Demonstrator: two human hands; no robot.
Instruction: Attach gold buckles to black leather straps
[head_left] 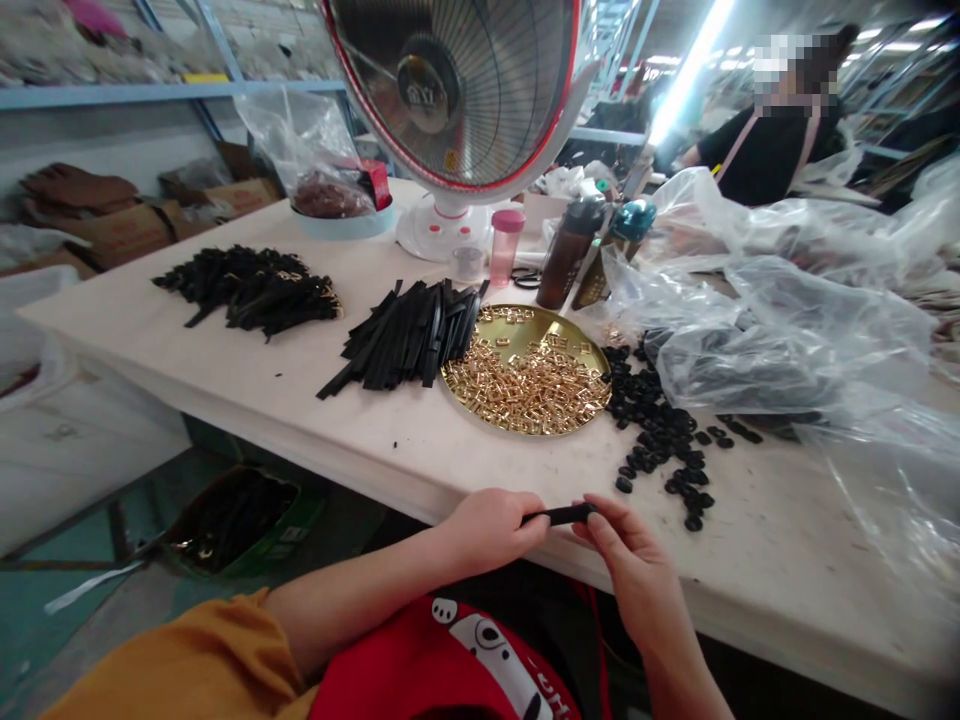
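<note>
A short black strap [564, 515] stretches between my two hands at the table's front edge. My left hand [499, 528] is closed around its left end. My right hand [622, 545] pinches the other end between thumb and fingers; whether a small part sits there is hidden. Beyond them lies a round gold tray [517, 427] heaped with small gold buckles [525, 385]. Left of the tray is a pile of flat black straps [409, 335]. Many small black loops [652, 405] are scattered on its right.
Black straps with gold buckles [251, 290] lie at the left. A round heater [457, 90] stands behind, beside a pink cup [507, 245] and a dark bottle [570, 250]. Clear plastic bags [780, 330] cover the right side. A co-worker [772, 140] is at the back right.
</note>
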